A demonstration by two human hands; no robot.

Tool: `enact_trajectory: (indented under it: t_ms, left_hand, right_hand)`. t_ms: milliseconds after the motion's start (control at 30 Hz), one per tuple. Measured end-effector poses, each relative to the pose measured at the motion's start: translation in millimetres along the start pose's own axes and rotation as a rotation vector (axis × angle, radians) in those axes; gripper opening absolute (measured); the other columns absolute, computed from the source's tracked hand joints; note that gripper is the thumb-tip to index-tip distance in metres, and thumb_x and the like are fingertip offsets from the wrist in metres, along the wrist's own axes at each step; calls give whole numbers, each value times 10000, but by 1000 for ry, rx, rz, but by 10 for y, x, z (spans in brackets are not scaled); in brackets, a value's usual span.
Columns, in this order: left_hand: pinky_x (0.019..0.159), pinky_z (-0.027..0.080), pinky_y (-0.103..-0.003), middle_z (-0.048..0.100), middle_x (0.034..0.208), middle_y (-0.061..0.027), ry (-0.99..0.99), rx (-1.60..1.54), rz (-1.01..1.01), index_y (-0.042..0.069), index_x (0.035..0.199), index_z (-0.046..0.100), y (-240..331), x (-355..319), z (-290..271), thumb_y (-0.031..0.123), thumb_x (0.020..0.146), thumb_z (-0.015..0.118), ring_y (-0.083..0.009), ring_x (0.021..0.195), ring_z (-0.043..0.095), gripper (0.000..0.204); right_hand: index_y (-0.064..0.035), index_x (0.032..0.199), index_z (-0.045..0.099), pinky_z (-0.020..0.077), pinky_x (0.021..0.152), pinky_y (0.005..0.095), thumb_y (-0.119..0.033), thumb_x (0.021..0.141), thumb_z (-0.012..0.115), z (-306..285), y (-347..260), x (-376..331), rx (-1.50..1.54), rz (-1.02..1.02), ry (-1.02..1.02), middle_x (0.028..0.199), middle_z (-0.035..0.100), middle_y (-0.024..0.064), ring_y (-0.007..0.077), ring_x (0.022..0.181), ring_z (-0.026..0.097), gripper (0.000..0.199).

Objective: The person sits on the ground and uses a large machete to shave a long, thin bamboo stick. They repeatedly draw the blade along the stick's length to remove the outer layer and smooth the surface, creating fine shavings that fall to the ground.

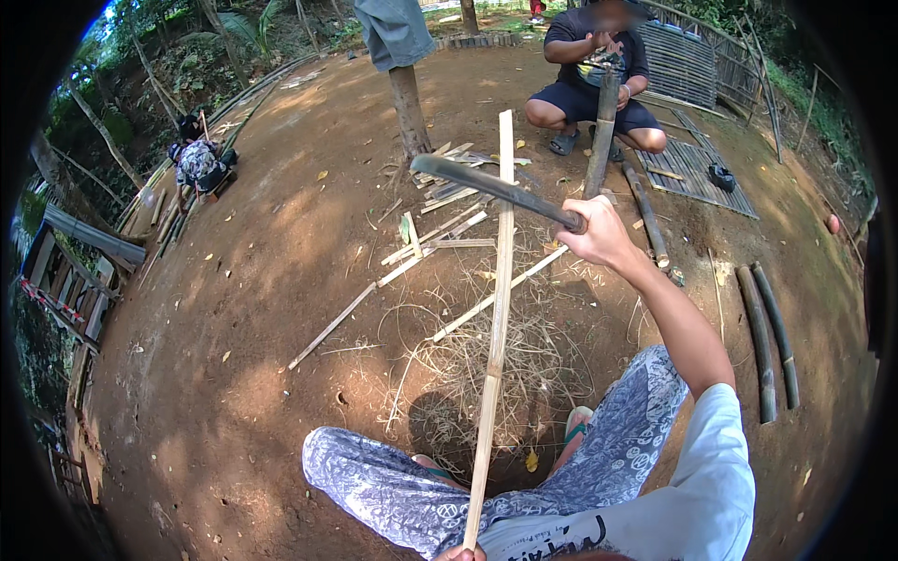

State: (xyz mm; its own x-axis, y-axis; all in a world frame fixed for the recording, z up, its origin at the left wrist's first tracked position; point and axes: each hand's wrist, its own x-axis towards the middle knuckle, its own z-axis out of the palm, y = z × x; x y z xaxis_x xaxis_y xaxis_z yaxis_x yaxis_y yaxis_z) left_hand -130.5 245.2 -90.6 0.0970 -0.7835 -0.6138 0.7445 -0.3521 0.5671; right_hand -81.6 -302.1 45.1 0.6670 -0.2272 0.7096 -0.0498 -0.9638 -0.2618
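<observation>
Right hand [599, 234] is raised and closed around the handle of a long dark blade [486, 184], which extends to the left above the ground and crosses a bamboo strip [499, 318]. Left hand [460, 553] shows only at the lower edge of the picture, at the near end of that strip; its grip cannot be determined. The strip runs upright through the middle of the view, from between the person's knees to a point beyond the blade. Under it lies a heap of thin dry shavings [486, 374] on the bare dirt ground [234, 374], with split slats [440, 234] scattered behind. Two dark bamboo poles [769, 337] lie side by side at the right. Farther back, a second person [589, 84] squats holding an upright pole [601, 131], beside woven bamboo panels [692, 168].
</observation>
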Motion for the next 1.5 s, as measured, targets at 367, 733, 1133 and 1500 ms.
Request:
enact_trajectory:
  t_ms: [367, 733, 1133, 1500]
  left_hand:
    - [375, 298, -219, 452, 656, 19, 11, 57, 31, 129, 839, 499, 43, 27, -62, 390, 1080, 464, -84, 460, 385, 356]
    - [386, 308, -216, 458, 656, 17, 34, 175, 112, 120, 844, 510, 155, -9, -164, 357, 1084, 472, -84, 465, 393, 339]
    - [503, 403, -230, 508, 698, -30, 28, 378, 604, 2, 1348, 391, 1114, 364, 310, 265, 1103, 413, -118, 519, 474, 360]
    - [431, 306, -211, 436, 610, 28, 40, 389, 584, 21, 1226, 508, 1581, 442, 548, 182, 1108, 402, -41, 467, 356, 226]
  right_hand:
    - [-17, 786, 638, 360, 490, 305, -306, 901, 702, -163, 904, 380, 743, 672, 205, 555, 481, -21, 116, 478, 429, 318]
    - [51, 1045, 663, 369, 412, 234, -293, 961, 669, -102, -468, 120, 1290, 539, 199, 748, 654, 70, 74, 427, 469, 354]
    - [-28, 862, 634, 394, 440, 203, -80, 885, 737, -70, -1128, 126, 1308, 594, 254, 665, 619, 13, 39, 482, 526, 118]
    - [-63, 744, 625, 387, 434, 343, -158, 821, 749, -131, -1263, -462, 342, 238, -15, 535, 565, 47, 146, 448, 566, 175]
